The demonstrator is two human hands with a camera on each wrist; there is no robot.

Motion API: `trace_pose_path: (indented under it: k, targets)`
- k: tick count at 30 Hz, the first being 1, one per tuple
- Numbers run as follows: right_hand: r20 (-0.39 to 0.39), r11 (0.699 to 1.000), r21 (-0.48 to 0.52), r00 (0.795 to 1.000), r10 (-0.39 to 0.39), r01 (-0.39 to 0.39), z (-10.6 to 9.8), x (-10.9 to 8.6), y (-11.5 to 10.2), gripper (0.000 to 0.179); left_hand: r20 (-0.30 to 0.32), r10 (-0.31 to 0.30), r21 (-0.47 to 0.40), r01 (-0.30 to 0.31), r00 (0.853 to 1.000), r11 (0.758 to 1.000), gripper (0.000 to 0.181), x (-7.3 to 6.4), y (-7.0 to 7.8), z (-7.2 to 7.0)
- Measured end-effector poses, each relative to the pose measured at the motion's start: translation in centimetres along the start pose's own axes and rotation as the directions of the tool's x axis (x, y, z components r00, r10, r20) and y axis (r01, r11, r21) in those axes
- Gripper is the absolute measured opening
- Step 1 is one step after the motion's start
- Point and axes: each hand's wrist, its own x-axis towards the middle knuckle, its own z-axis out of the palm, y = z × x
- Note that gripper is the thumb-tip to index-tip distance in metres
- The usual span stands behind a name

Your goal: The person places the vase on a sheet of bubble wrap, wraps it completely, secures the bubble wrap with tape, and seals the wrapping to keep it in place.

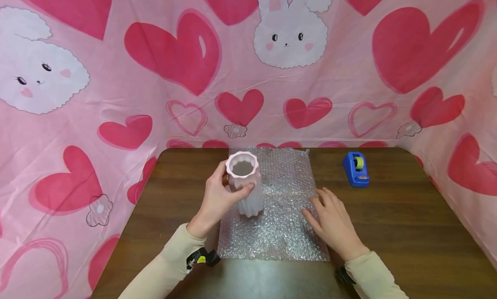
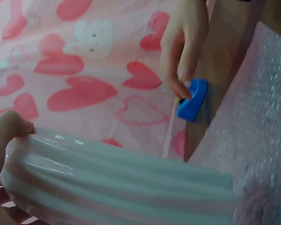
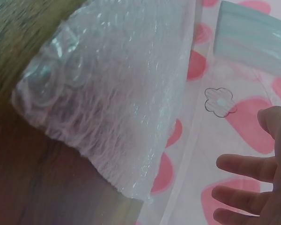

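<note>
A pale, fluted vase (image 1: 250,199) stands upright over the left part of a bubble wrap sheet (image 1: 283,221), its scalloped mouth facing up. My left hand (image 1: 221,193) grips it near the top, thumb on the near side and fingers round the left. In the left wrist view the vase (image 2: 122,183) stretches across the bottom, its base close to the bubble wrap (image 2: 267,117). My right hand (image 1: 334,223) holds nothing; its fingers are spread at the sheet's right edge. The right wrist view shows those fingers (image 3: 248,168) apart, beside the bubble wrap (image 3: 126,93).
A blue tape dispenser (image 1: 356,169) with a yellowish roll sits at the back right of the dark wooden table (image 1: 404,230). Behind and beside the table hangs a pink cloth (image 1: 240,79) printed with hearts and rabbits.
</note>
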Motion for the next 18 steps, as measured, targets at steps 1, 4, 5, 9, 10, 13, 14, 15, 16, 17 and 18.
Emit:
trace_pose_path:
  k: [1, 4, 5, 9, 10, 13, 14, 15, 16, 17, 18]
  targets:
    - [0.008, 1.000, -0.002, 1.000, 0.002, -0.002, 0.0, 0.0, -0.1, 0.040, 0.010, 0.000, -0.004, 0.000, 1.000, 1.000, 0.065, -0.1, 0.1, 0.3]
    - [0.039, 1.000, -0.006, 0.999, 0.013, -0.013, 0.0, 0.2, -0.5, 0.047, 0.032, 0.007, -0.022, -0.006, 0.999, 1.000, 0.067, -0.3, 0.5, 1.3]
    - [0.048, 1.000, -0.004, 0.999, 0.014, -0.014, 0.0, 0.2, -0.6, 0.052, 0.036, 0.008, -0.024, -0.008, 0.999, 1.000, 0.068, -0.4, 0.6, 1.6]
    - [0.082, 0.999, 0.042, 0.997, 0.006, -0.010, 0.1, 0.4, -1.3, 0.078, 0.065, 0.016, -0.060, -0.012, 0.998, 0.998, 0.071, -0.9, 1.0, 2.5]
    - [0.088, 0.998, 0.059, 0.996, -0.004, -0.002, 0.1, 0.5, -1.5, 0.083, 0.074, 0.020, -0.066, -0.015, 0.997, 0.998, 0.072, -1.0, 1.0, 2.8]
    - [0.136, 0.990, 0.143, 0.990, -0.022, 0.003, 0.2, 0.5, -2.1, 0.091, 0.102, 0.036, -0.089, -0.027, 0.994, 0.996, 0.075, -1.2, 1.2, 3.5]
    - [0.156, 0.984, 0.178, 0.987, -0.023, -0.005, 0.2, 0.5, -2.3, 0.093, 0.111, 0.041, -0.099, -0.030, 0.993, 0.995, 0.076, -1.3, 1.3, 3.8]
    - [0.171, 0.976, 0.218, 0.985, -0.025, -0.013, 0.3, 0.4, -2.5, 0.095, 0.122, 0.044, -0.111, -0.030, 0.992, 0.993, 0.078, -1.3, 1.4, 4.0]
    - [0.188, 0.966, 0.257, 0.982, -0.023, -0.026, 0.3, 0.4, -2.7, 0.097, 0.130, 0.047, -0.120, -0.031, 0.990, 0.992, 0.078, -1.4, 1.4, 4.2]
    - [0.200, 0.955, 0.295, 0.980, -0.020, -0.041, 0.3, 0.3, -2.9, 0.099, 0.136, 0.050, -0.129, -0.032, 0.989, 0.991, 0.079, -1.5, 1.5, 4.4]
    - [0.206, 0.942, 0.331, 0.978, -0.016, -0.055, 0.3, 0.2, -3.0, 0.101, 0.143, 0.051, -0.140, -0.030, 0.988, 0.990, 0.080, -1.6, 1.6, 4.6]
